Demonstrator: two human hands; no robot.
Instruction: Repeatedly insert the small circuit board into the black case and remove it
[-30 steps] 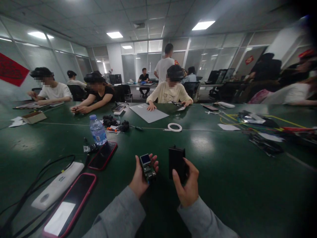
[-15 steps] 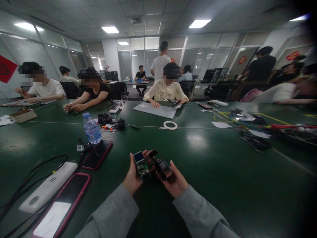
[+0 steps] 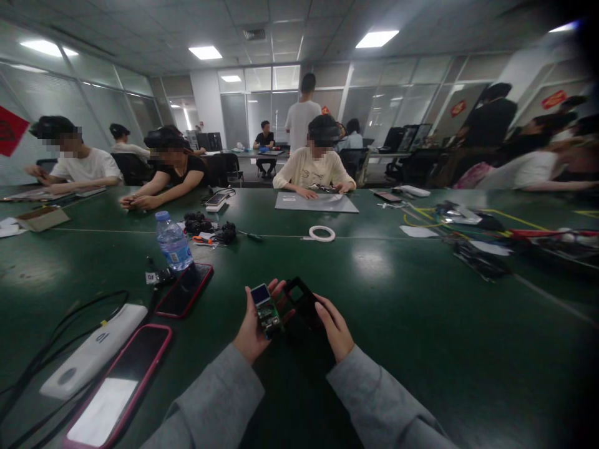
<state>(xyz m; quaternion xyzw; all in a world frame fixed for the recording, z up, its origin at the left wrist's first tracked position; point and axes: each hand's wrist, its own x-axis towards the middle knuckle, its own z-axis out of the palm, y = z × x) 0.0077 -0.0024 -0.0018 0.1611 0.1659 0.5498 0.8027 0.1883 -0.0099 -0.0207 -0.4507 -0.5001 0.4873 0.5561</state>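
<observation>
A small green circuit board with a screen lies in my left hand, screen end pointing away from me. The fingers curl around its sides. My right hand grips a black plastic case part with a square window opening at its far end. The thumb presses on its near right edge. Fingertips of my left hand come close to the case part; whether they touch it I cannot tell. Both things are held above the green table, a small gap apart.
To the left are a pink-framed phone, a white power bank, a red-edged phone and a water bottle. A white tape ring lies ahead. Across the table a person handles a grey sheet; cables lie at right.
The black case part has turned in my right hand, its window now facing up, and the hand has shifted its grip to the side. Across the table, the grey sheet has moved right and back.
</observation>
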